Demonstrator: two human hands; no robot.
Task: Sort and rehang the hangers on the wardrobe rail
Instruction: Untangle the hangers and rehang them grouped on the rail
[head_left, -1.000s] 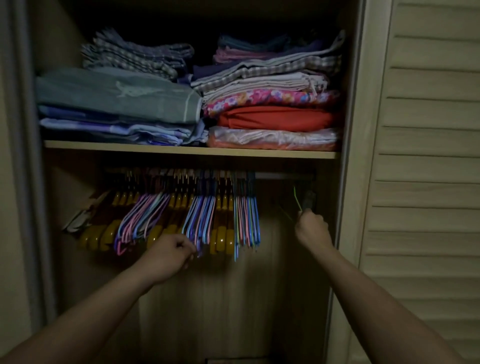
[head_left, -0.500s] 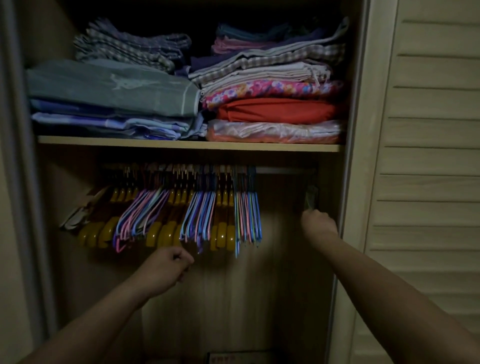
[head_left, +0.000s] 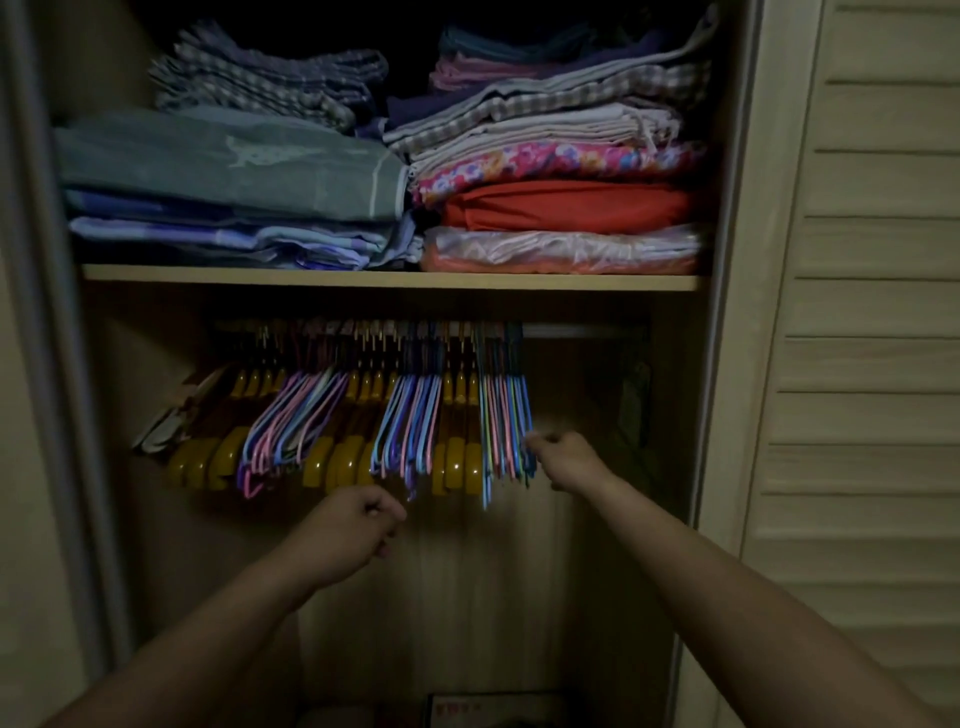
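Hangers (head_left: 395, 421) crowd the rail (head_left: 582, 330), wire and yellow mixed. Right hand (head_left: 563, 460) touches the rightmost wire bunch; whether it pinches one is unclear. Left hand (head_left: 348, 535) curled, empty. Advice: lift one hook clear before sliding.

Two hands (head_left: 348, 535); one rail (head_left: 582, 330); two linen stacks (head_left: 561, 202).

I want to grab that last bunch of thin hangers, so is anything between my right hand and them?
Nothing visible does. The right hand is already at the right edge of the thin wire hangers, at or almost touching their lower ends. The rail to their right is bare.
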